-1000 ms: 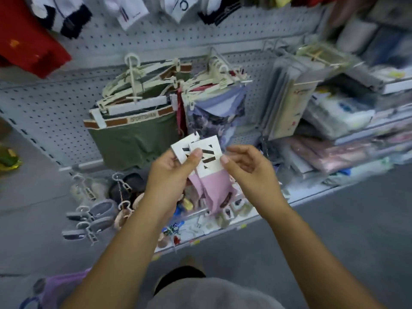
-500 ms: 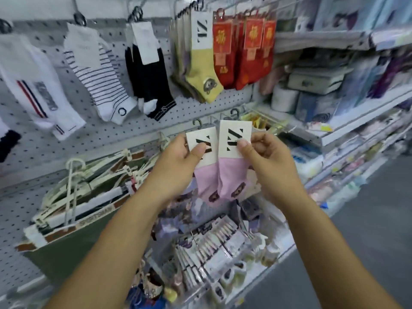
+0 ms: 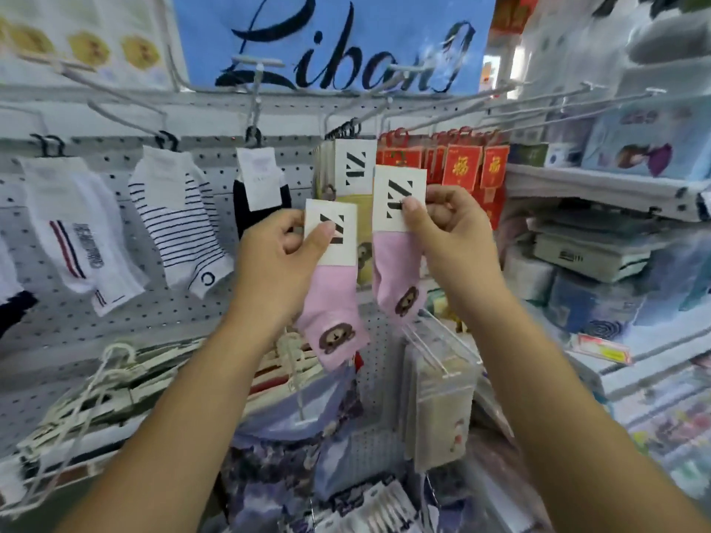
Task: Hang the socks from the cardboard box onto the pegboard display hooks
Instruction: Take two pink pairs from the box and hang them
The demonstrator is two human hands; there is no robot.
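Evidently, in the head view, the hanging step is in hand. The left hand (image 3: 281, 259) pinches the white card header of one pink bear-patch sock pair (image 3: 332, 313) between thumb and curled fingers. The right hand (image 3: 450, 228) pinches the header of a second pink bear-patch sock pair (image 3: 396, 278), held higher, just in front of the yellow socks with matching cards (image 3: 354, 167) on a metal display hook (image 3: 344, 128). Neither pink pair is on a hook yet. The next move, I judge, calls for raising a header to the hook's tip and sliding its loop on; the loops are hidden here. The cardboard box is out of view. Behind stands the grey perforated pegboard (image 3: 173, 313) with white, striped and black socks, and white shelves of packaged goods (image 3: 600, 190) to the right.
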